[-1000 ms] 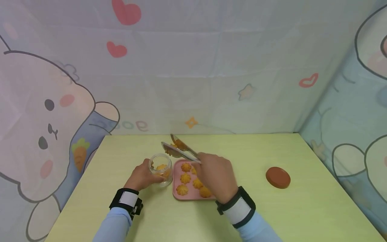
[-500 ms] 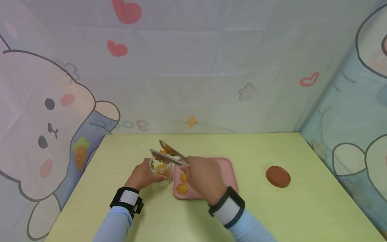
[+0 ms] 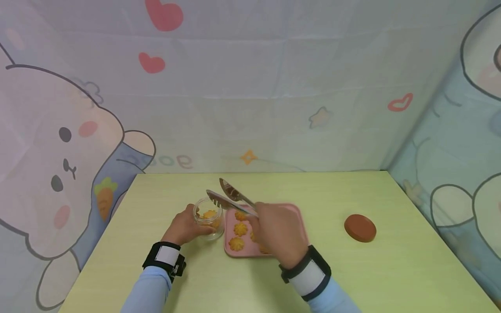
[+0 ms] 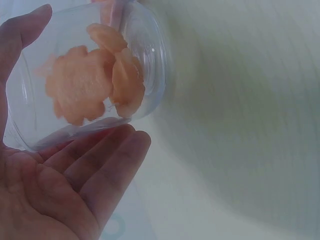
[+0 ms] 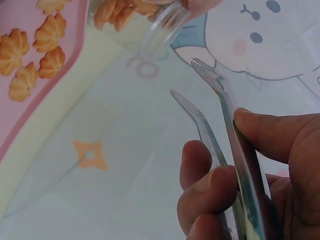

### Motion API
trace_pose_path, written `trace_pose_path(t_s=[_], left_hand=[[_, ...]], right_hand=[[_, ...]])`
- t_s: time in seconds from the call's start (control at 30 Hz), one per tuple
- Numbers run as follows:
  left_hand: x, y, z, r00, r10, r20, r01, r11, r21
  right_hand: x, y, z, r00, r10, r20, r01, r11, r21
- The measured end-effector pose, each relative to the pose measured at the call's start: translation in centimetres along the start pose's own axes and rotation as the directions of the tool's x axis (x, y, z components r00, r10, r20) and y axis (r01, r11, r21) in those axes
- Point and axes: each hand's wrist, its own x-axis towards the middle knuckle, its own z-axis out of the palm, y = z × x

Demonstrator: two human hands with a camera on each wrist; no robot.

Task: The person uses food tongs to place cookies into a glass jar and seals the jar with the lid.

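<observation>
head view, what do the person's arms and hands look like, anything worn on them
Both arms wear light blue sleeves: the left sleeve and the right sleeve. Above each cuff sits a black wristband, left wristband and right wristband, each with a whitish panel. A small black block sticks out from the left one. The left hand and right hand are ungloved.

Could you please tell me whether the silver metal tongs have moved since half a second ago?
Yes: the silver metal tongs have shifted rightward in the head view, toward the unmoved round brown lid.
</observation>
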Motion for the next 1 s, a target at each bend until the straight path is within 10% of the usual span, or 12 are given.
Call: trace_pose_path(t_s=[0.3, 1.0], left_hand=[[0.0, 0.0, 0.1, 1.0, 0.013, -0.009, -0.013, 1.0, 0.016], [0.1, -0.2, 0.1, 1.0, 0.022, 0.002, -0.022, 1.0, 0.005]], right_hand=[[-1.4, 2.1, -0.3, 0.976, 0.175, 0.131, -0.187, 0.979, 0.082], [-5.8, 7.6, 0.2, 0.946, 0.275, 0.174, -0.29, 0.955, 0.066]])
